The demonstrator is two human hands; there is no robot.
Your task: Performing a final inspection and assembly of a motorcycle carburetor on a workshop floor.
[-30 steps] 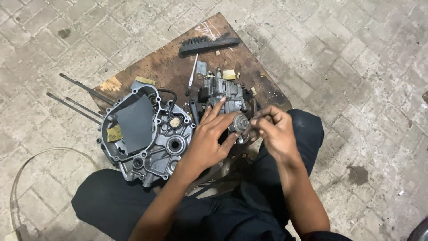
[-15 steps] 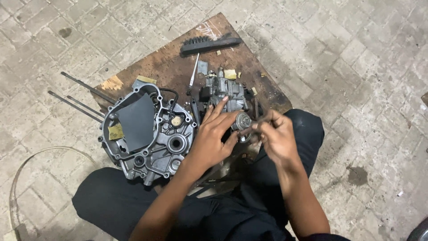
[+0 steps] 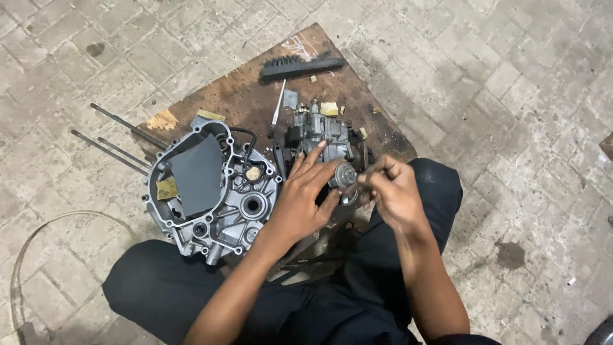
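A brown wooden board (image 3: 255, 96) lies on the brick floor (image 3: 511, 96). On it sits a big grey engine case (image 3: 211, 185), open, its inside showing. Beside it stands a smaller metal engine part (image 3: 322, 131), not yet put back together. The left hand (image 3: 303, 201) steadies this part. The right hand (image 3: 393, 191) pinches a small round piece (image 3: 345, 174) against it. A black brush (image 3: 300, 66) lies unused.

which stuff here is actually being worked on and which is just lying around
In use:
- small round metal part, pinched between left hand and right hand
- grey engine block behind it

Lying about:
- engine cover
- black brush
- long rods
- wooden board
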